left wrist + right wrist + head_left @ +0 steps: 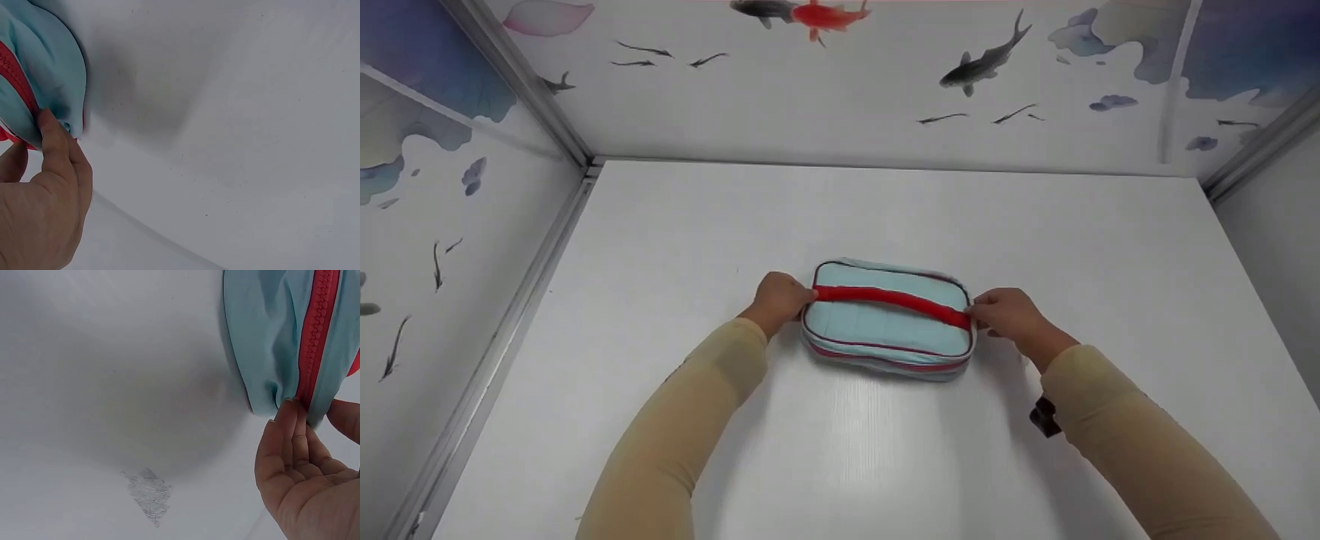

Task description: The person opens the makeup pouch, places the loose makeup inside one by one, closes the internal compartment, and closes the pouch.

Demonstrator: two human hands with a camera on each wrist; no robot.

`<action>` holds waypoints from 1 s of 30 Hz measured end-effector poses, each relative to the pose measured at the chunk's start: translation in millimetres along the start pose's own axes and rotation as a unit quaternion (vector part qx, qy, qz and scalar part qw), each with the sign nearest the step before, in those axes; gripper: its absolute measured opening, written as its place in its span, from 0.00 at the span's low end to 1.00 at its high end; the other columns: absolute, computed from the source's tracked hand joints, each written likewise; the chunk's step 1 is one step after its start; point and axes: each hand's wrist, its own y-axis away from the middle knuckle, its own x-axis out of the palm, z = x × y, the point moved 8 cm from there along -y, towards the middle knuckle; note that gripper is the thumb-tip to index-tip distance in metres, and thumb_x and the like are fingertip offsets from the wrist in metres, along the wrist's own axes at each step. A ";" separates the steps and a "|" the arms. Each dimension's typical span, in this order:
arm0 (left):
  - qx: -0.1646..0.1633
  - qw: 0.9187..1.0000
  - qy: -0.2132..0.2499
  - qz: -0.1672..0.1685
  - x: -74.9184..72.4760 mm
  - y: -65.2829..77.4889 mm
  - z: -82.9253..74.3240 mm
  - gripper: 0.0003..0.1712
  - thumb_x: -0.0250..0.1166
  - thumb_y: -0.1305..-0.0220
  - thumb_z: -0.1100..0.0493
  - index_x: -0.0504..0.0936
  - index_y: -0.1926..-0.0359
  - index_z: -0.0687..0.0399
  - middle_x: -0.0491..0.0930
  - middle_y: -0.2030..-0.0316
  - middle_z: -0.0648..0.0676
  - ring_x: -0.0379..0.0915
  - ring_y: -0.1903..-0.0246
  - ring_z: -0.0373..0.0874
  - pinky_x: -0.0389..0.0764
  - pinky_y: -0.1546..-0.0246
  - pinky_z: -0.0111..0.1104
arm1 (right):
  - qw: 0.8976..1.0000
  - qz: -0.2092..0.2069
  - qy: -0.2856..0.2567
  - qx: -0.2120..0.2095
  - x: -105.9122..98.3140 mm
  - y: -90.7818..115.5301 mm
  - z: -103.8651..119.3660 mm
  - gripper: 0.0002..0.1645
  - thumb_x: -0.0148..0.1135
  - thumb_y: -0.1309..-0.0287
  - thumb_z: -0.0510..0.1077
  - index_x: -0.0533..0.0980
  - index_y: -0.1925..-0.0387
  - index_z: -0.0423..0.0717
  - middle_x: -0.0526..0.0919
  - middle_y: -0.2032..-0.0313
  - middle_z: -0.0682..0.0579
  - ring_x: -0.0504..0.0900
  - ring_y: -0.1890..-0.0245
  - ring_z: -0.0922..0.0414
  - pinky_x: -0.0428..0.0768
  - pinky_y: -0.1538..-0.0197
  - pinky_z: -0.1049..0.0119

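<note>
A light blue zippered pouch (855, 319) with dark red piping lies on the white table, a red strap handle (885, 297) running across its top. My left hand (781, 298) pinches the pouch's left end between thumb and fingers, near the strap's end. At the opposite end my right hand (1009, 315) pinches the edge the same way. Along the side, a red zipper (319, 332) shows in the right wrist view, drawn closed, with my right fingertips (289, 408) on it. In the left wrist view my left fingers press beside the zipper (17, 76).
The white table (840, 465) is bounded by a back wall (840, 112) and a left wall (450, 247), both painted with fish and leaves. A grey scuff mark (149, 495) shows on the tabletop. A small black object (1044, 417) sits at the right cuff.
</note>
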 end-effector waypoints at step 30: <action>0.046 0.997 -0.062 -0.014 5.5 13.0 4.2 0.13 0.60 0.33 0.55 0.79 0.59 0.63 0.76 0.69 0.53 0.70 0.68 0.43 0.74 0.67 0.31 | 1.000 -0.011 -0.004 -0.016 -2.7 -8.5 -1.9 0.28 0.51 0.31 0.44 0.65 0.37 0.31 0.72 0.42 0.36 0.74 0.45 0.45 0.73 0.40 0.54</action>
